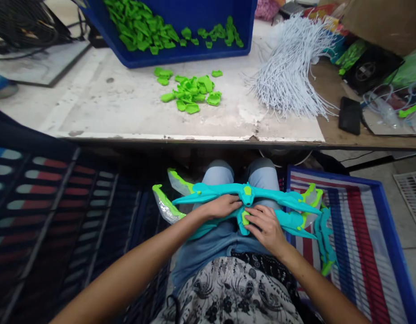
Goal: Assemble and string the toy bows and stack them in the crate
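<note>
Two long teal plastic pieces with lime-green and silvery ends lie across the lap, one in front of the other. The farther teal piece [268, 193] has a green pentagon at its middle. My left hand [224, 206] is closed on the nearer teal piece [288, 219], just left of its centre, and its fingertips reach the gap between the two. With bent fingers, my right hand [266, 226] grips the centre of that same nearer piece, around a small green part [244, 218] there.
On the table [93, 108] are a pile of green parts [190, 92], a blue bin [181, 56] of green parts, white strings [292, 72] and a black phone [350, 115]. A striped-lined crate [363, 252] with teal pieces stands right; a dark crate [35, 225] stands left.
</note>
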The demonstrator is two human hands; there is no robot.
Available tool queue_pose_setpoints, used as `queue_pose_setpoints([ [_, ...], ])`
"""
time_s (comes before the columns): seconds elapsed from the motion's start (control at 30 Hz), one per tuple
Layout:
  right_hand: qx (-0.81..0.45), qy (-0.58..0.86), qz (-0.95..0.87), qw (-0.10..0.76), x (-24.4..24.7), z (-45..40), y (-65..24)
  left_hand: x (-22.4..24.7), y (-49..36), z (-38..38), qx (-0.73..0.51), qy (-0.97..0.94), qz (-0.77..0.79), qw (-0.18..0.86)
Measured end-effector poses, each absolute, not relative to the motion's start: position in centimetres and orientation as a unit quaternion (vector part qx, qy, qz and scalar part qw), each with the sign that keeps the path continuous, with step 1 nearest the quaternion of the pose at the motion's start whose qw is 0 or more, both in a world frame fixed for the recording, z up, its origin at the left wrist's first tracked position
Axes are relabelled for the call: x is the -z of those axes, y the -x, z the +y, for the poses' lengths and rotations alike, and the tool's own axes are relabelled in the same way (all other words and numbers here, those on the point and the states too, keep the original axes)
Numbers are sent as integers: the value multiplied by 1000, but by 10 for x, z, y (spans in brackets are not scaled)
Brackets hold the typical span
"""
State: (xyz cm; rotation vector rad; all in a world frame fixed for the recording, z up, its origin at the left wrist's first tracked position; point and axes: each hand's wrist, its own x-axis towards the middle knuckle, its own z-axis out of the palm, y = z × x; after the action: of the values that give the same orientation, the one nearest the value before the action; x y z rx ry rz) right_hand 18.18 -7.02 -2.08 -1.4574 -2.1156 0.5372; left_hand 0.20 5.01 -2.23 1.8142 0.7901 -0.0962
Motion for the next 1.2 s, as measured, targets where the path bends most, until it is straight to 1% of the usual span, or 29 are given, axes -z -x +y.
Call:
queue_pose_setpoints([
  [0.17,-168,558,-769,263,24,-73,-180,30,0,47,28,-712,304,632],
  [0.27,-181,575,-756,254,28,-76,-180,35,-2,47,14,-690,289,663],
  [0.4,-216,647,-705,193,32,-73,-180,41,-9,46,8,-685,284,671],
  [0.47,-216,646,-716,154,32,-70,-179,43,-11,46,2,-686,295,665],
  [0.6,-205,621,-748,111,31,-64,-181,39,-13,46,25,-718,317,620],
  [0.67,-198,606,-763,107,30,-63,-182,30,-11,36,35,-749,341,567],
  [0.77,-197,596,-771,103,26,-65,-187,17,-2,0,-4,-815,419,400],
  [0.8,-206,596,-770,102,25,-65,-189,14,1,-14,-22,-839,422,344],
  [0.87,-242,579,-771,109,22,-60,-195,14,5,-40,-34,-880,380,282],
  [0.93,-280,542,-782,124,18,-48,-202,18,5,-52,-18,-901,347,260],
  [1.0,-282,515,-797,139,14,-30,-208,21,0,-50,16,-902,356,243],
  [1.1,-225,520,-811,148,4,1,-212,15,-7,-33,73,-890,381,241],
  [1.2,-124,543,-817,149,-1,27,-212,1,-5,-21,124,-870,385,283],
])
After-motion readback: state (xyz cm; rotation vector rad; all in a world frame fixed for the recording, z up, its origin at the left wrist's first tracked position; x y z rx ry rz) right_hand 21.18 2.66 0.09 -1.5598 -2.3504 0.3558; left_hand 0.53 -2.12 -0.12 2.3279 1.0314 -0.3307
